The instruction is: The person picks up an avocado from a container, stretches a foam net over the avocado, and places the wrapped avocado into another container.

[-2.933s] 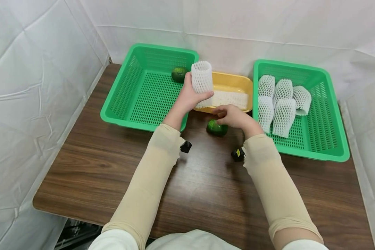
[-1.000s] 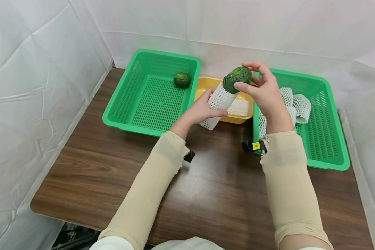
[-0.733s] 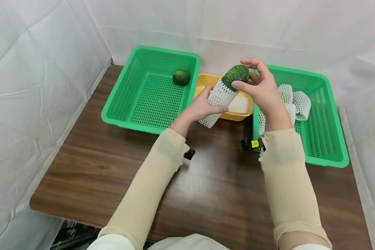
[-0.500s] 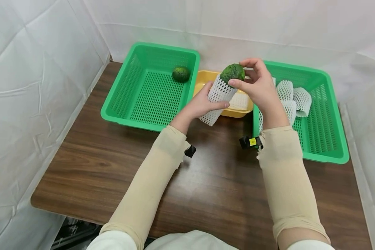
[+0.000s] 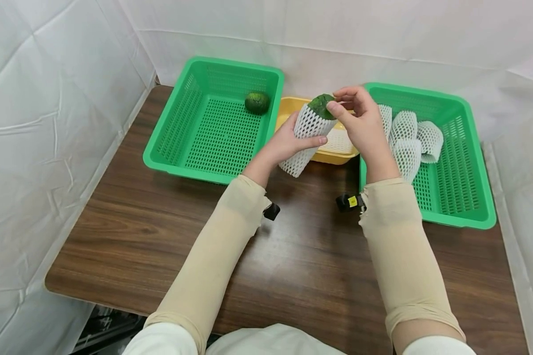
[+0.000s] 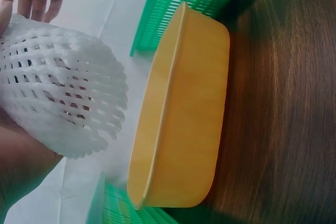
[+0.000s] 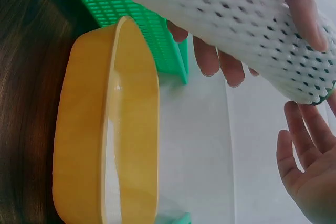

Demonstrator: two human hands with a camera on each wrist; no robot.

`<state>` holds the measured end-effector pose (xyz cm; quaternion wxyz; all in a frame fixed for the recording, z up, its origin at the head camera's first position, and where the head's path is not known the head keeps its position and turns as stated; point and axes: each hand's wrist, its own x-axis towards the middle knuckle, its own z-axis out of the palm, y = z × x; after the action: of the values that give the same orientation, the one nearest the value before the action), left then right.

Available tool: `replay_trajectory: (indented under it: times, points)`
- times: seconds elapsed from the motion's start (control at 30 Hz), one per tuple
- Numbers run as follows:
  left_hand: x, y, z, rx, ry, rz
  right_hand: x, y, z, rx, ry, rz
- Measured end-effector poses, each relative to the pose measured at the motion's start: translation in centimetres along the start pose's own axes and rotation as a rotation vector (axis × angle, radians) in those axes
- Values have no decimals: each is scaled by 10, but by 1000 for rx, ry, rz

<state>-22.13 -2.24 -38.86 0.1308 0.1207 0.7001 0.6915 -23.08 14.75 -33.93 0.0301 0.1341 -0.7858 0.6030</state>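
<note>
My left hand (image 5: 285, 141) grips a white foam mesh sleeve (image 5: 310, 129) above the yellow tray, thumb along its near side. An avocado (image 5: 319, 104) sits partly inside the sleeve's upper end, its green top showing. The fingers of my right hand (image 5: 361, 116) hold that top, with the thumb pressed on it. In the right wrist view, the mesh sleeve (image 7: 236, 22) lies tilted in the left hand, and the right fingertips touch its end. The sleeve's lower opening (image 6: 102, 100) faces the left wrist camera.
A yellow tray (image 5: 337, 159) with a flat foam sleeve (image 5: 339, 141) in it stands between two green baskets. The left basket (image 5: 184, 170) holds one avocado (image 5: 257, 103). Several foam sleeves (image 5: 407, 157) lie in the right basket (image 5: 468, 222). A wooden table (image 5: 129, 236) carries everything.
The right hand picked up the avocado from the table and brought it to the sleeve's opening. Since then the avocado has sunk deeper into the sleeve, the right hand moving left and down with it.
</note>
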Motion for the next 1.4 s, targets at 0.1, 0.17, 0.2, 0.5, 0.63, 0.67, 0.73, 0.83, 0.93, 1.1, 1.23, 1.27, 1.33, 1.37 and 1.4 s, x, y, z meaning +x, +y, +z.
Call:
replay_trajectory:
  times: [0.1,0.17,0.2,0.5,0.63,0.67,0.73,0.83,0.93,1.1,1.23,1.27,1.33,1.37,1.4]
  points:
    - [0,1,0,-4,-3,0,0,0,0,-35,-2,9]
    - [0,2,1,-2,3,-3,0,-1,0,-52,-3,22]
    - [0,2,1,6,16,-13,0,-1,1,-55,-3,29]
    - [-2,9,1,51,97,-73,-1,-2,2,-115,-32,44]
    - [-2,8,0,69,100,-70,-2,-2,2,-167,-62,96]
    - [-1,8,0,73,100,-68,-2,-2,3,-179,-72,109]
    - [-1,8,0,73,101,-66,-2,-1,3,-184,-95,113]
    - [0,7,0,73,94,-69,-1,1,4,-186,-137,105]
    - [0,7,1,63,84,-71,-1,2,6,-186,-166,87]
    - [1,7,2,35,77,-67,0,5,9,-236,-205,87]
    - [1,6,2,18,76,-63,0,7,11,-271,-210,78]
    - [1,6,2,17,77,-60,0,7,11,-278,-206,76]
    - [1,7,3,14,79,-54,0,7,12,-282,-198,79]
    - [1,7,3,12,79,-50,-1,7,12,-287,-194,80]
    - [1,7,3,7,78,-46,-1,7,13,-291,-190,83]
